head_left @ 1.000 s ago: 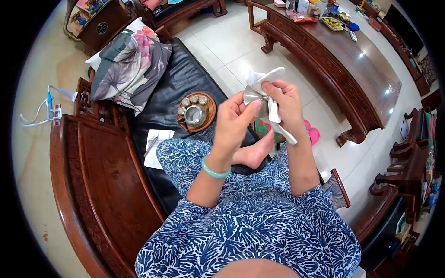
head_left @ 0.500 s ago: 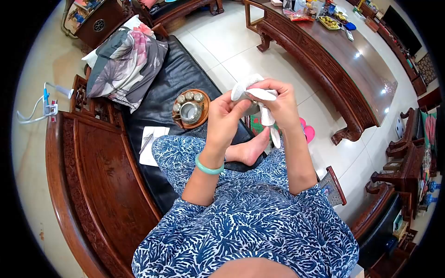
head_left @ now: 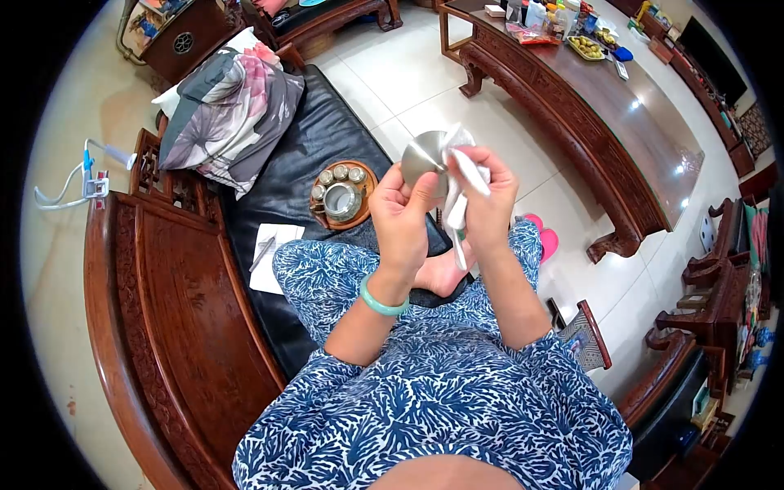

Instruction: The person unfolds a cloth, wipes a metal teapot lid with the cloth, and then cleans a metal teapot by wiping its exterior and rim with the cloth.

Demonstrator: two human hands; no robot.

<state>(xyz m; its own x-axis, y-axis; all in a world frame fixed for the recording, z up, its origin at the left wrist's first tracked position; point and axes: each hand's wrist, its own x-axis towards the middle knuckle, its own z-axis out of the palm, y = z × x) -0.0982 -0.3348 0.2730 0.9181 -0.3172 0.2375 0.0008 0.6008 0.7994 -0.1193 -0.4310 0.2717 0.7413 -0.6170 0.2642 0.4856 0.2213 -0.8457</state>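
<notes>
My left hand (head_left: pixel 402 214) grips the near-left edge of a round, brushed-metal lid (head_left: pixel 423 157), thumb on top and fingers beneath. A folded white cloth (head_left: pixel 456 208) is pinched in my right hand (head_left: pixel 490 200) and lies against the lid's right side, with one end hanging down. Both hands are close together above my crossed legs. To their left, a round wooden tray (head_left: pixel 365 214) on the black seat holds an open-topped glass pot (head_left: pixel 340 201) and several small cups (head_left: pixel 341 172).
A pen (head_left: pixel 263 251) lies on white paper (head_left: pixel 278 273) on the black seat (head_left: pixel 245 214). A floral pillow (head_left: pixel 237 114) leans at the back left. Across the tiled floor stands a long wooden table (head_left: pixel 588 106) with fruit and bottles; pink slippers (head_left: pixel 549 243) lie on the floor.
The metal lid has turned so that its broad shiny face shows beside the cloth. My right hand has shifted slightly down with the cloth, and my left hand slightly to the right.
</notes>
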